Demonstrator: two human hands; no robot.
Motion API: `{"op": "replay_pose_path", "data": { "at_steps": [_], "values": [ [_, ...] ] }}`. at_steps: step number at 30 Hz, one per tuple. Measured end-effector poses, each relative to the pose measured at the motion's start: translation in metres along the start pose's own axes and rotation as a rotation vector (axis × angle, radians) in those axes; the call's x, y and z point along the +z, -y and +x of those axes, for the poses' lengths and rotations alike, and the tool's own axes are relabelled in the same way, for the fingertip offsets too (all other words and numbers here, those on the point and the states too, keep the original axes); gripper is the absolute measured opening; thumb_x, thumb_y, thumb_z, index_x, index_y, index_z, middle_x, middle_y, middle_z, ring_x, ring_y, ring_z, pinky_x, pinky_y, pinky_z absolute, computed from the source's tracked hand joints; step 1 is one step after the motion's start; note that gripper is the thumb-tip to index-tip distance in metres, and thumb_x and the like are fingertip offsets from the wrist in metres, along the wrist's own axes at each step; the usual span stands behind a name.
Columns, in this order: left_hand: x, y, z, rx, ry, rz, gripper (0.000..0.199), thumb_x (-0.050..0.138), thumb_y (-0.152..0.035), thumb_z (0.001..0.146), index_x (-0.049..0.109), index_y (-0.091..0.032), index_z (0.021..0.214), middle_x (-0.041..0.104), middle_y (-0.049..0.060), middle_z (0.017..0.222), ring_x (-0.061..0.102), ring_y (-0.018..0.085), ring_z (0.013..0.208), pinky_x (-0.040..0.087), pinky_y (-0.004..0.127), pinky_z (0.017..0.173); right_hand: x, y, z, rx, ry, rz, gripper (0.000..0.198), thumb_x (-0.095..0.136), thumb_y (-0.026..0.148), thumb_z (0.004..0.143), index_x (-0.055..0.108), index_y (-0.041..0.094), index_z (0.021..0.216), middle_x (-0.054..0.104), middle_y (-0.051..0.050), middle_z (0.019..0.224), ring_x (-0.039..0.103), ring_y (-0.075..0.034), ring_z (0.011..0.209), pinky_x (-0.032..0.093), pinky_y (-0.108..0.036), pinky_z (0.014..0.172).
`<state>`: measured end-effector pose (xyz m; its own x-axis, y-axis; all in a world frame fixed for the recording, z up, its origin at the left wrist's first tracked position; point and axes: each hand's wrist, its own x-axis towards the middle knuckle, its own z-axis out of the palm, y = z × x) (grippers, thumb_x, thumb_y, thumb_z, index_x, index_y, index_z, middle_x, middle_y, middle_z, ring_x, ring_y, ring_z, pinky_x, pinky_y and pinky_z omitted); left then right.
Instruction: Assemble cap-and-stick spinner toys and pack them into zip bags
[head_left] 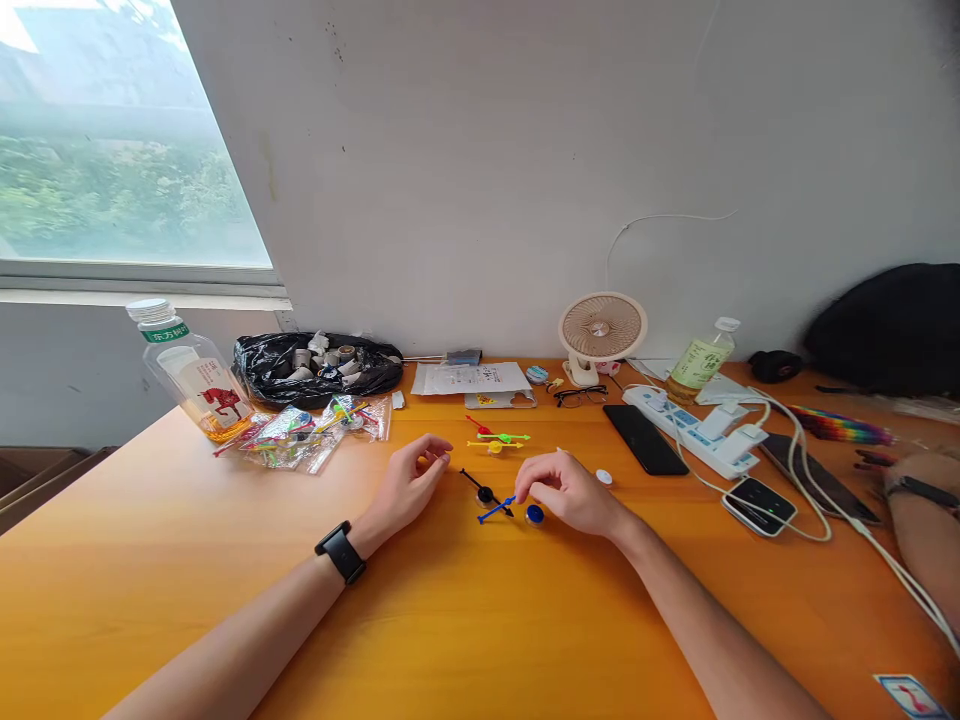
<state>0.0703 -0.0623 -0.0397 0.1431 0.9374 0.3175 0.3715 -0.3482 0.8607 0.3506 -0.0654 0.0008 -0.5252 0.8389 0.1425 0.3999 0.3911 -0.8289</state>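
My right hand [564,488] is closed in a pinch on one end of a blue arrow spinner [496,510]. The spinner's other end points left, over the tip of a black arrow spinner [485,494] with a round clear base. Just below my right fingers sits a round blue-topped base [534,514]. My left hand [409,478] rests on the table, its fingers loosely curled and no object visible in them. Beyond the hands lie a yellow arrow spinner [495,447], a green arrow spinner [505,438] and a red arrow spinner [481,430], close together. A white round piece [604,477] is right of my right hand.
Plastic bags of coloured parts [300,440], a tilted bottle [199,380] and a black bag [315,365] stand left. A fan [602,330], phone [645,440], power strip [694,435] and cables are right. Another person's arm [926,520] rests at the right edge.
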Motion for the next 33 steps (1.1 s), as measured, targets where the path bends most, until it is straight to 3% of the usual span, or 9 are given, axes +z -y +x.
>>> {"op": "replay_pose_path", "data": {
  "at_steps": [9,16,21,26,29,33],
  "values": [
    [0.000,0.003,0.000,0.005,0.000,0.004,0.025,0.057,-0.040,0.100,0.070,-0.019,0.106,0.072,0.005,0.098,0.068,0.021,0.089,0.052,0.030,0.076,0.000,-0.001,0.005,-0.047,-0.154,-0.125,0.028,0.054,0.010,0.084,0.078,0.019,0.073,0.077,-0.005,0.086,0.068,-0.020,0.079,0.050,-0.031,0.073],
    [-0.001,0.000,0.000,0.005,-0.018,0.018,0.024,0.057,-0.040,0.099,0.070,-0.020,0.106,0.073,0.006,0.100,0.067,0.020,0.089,0.053,0.030,0.076,0.007,-0.011,0.007,-0.082,-0.209,-0.158,0.024,0.056,0.017,0.092,0.080,0.020,0.087,0.076,-0.007,0.095,0.070,-0.022,0.089,0.052,-0.032,0.078],
    [-0.001,-0.005,-0.001,0.007,-0.039,0.034,0.024,0.058,-0.040,0.097,0.070,-0.020,0.103,0.073,0.006,0.101,0.065,0.020,0.087,0.052,0.030,0.073,0.012,-0.015,0.009,-0.045,-0.234,-0.176,0.023,0.057,0.025,0.096,0.079,0.020,0.098,0.075,-0.010,0.106,0.070,-0.022,0.091,0.053,-0.032,0.073],
    [0.000,-0.002,0.000,0.006,-0.039,0.029,0.022,0.058,-0.039,0.097,0.069,-0.021,0.104,0.073,0.006,0.105,0.065,0.021,0.092,0.052,0.030,0.074,0.000,-0.012,0.010,-0.041,-0.313,-0.151,0.023,0.060,0.030,0.094,0.077,0.019,0.084,0.075,-0.009,0.093,0.068,-0.021,0.080,0.051,-0.030,0.067],
    [0.000,-0.001,0.000,0.006,-0.034,0.023,0.021,0.058,-0.038,0.097,0.069,-0.021,0.104,0.072,0.006,0.106,0.065,0.021,0.093,0.051,0.030,0.075,-0.014,-0.013,0.007,0.099,-0.262,-0.049,0.022,0.065,0.034,0.089,0.073,0.017,0.078,0.072,-0.006,0.074,0.064,-0.017,0.061,0.049,-0.027,0.056],
    [0.000,0.000,0.000,0.006,-0.031,0.024,0.022,0.058,-0.039,0.097,0.069,-0.021,0.104,0.072,0.006,0.104,0.065,0.021,0.093,0.051,0.030,0.075,-0.021,-0.017,0.000,0.326,-0.023,0.042,0.024,0.071,0.039,0.086,0.072,0.015,0.082,0.067,-0.002,0.054,0.062,-0.015,0.048,0.047,-0.024,0.048]
  ]
}}
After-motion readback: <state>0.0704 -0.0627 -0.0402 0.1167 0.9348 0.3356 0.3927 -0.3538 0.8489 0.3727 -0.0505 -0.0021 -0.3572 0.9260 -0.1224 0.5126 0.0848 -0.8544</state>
